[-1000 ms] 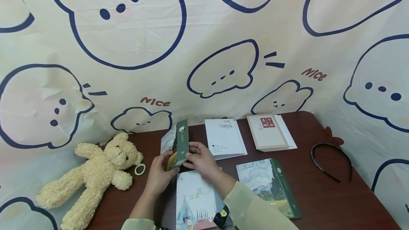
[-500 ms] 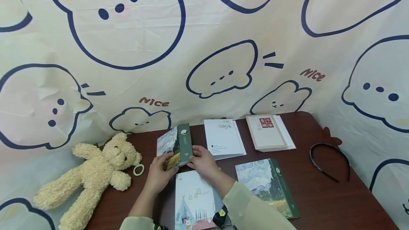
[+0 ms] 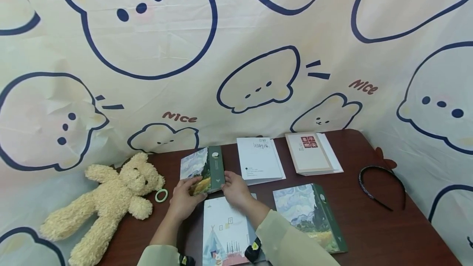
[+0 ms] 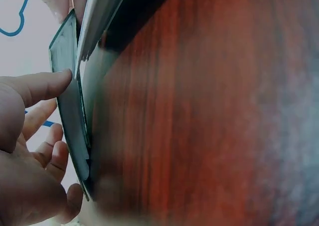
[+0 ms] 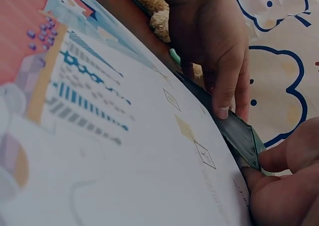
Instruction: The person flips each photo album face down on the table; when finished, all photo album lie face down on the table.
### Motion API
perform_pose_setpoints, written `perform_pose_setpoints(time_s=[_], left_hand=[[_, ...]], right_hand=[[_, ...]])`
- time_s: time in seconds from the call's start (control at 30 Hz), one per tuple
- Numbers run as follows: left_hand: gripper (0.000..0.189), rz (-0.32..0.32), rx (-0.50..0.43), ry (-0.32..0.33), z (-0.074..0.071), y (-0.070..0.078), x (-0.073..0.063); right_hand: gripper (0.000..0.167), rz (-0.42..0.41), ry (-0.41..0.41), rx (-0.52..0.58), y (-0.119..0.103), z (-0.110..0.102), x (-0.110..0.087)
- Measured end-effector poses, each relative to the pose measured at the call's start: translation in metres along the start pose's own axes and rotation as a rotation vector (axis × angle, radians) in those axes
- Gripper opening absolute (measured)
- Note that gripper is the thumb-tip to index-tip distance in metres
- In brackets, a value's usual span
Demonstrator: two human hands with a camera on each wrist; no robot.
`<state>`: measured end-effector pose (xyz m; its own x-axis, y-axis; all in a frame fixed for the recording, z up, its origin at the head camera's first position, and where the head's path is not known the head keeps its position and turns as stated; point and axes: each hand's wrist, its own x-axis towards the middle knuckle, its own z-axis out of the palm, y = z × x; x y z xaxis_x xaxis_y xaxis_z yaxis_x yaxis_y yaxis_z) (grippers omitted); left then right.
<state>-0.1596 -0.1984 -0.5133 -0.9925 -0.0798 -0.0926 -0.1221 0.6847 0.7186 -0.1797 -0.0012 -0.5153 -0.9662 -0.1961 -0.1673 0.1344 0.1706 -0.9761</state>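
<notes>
Green-spined book [image 3: 196,167] sits centre of frame, just left of middle, above the fingers. Long axis runs up-frame, spine on the right. Both hands on its lower edge: left hand [image 3: 184,199] pinches left of the spine, fingers over cover, thumb at the edge; right hand [image 3: 235,190] pinches the lower right corner, nearer the spine. Gaps only book-thick. Full seating on the table [image 3: 373,233]: can't tell. White notebook [image 3: 218,221] lies just below, under right forearm. Bear [image 3: 114,200] left, white booklet [image 3: 258,159] right, both apart.
</notes>
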Motion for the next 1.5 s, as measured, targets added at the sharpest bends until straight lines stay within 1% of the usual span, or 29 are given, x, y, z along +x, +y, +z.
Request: perform_pose_setpoints(time_s=[0.23, 0.47, 0.63, 0.8, 1.0, 1.17, 1.3, 1.5], left_hand=[[0.056, 0.000, 0.022, -0.002, 0.000, 0.002, 0.002], [0.055, -0.001, 0.036, -0.003, 0.000, 0.001, 0.003], [0.054, 0.002, 0.049, -0.012, 0.001, 0.000, 0.003], [0.053, 0.009, 0.077, -0.015, 0.001, 0.001, 0.002], [0.054, 0.015, 0.105, -0.031, -0.001, 0.003, 0.002], [0.054, 0.021, 0.078, -0.048, -0.003, 0.007, 0.000], [0.052, 0.036, 0.052, -0.026, -0.001, 0.012, -0.003], [0.048, 0.089, -0.064, 0.008, 0.006, 0.023, -0.009]], right_hand=[[0.061, -0.001, -0.017, -0.022, 0.001, 0.001, 0.000], [0.067, 0.022, 0.005, -0.033, -0.003, 0.003, -0.002], [0.071, 0.004, 0.028, -0.066, -0.005, 0.003, -0.005], [0.073, -0.003, 0.038, -0.045, -0.004, 0.002, -0.006], [0.074, -0.033, 0.011, 0.010, -0.003, -0.001, -0.007], [0.072, -0.072, -0.020, 0.054, 0.000, -0.007, -0.011], [0.070, -0.100, -0.033, 0.083, 0.001, -0.011, -0.016], [0.068, -0.148, -0.046, 0.133, -0.002, -0.019, -0.028]])
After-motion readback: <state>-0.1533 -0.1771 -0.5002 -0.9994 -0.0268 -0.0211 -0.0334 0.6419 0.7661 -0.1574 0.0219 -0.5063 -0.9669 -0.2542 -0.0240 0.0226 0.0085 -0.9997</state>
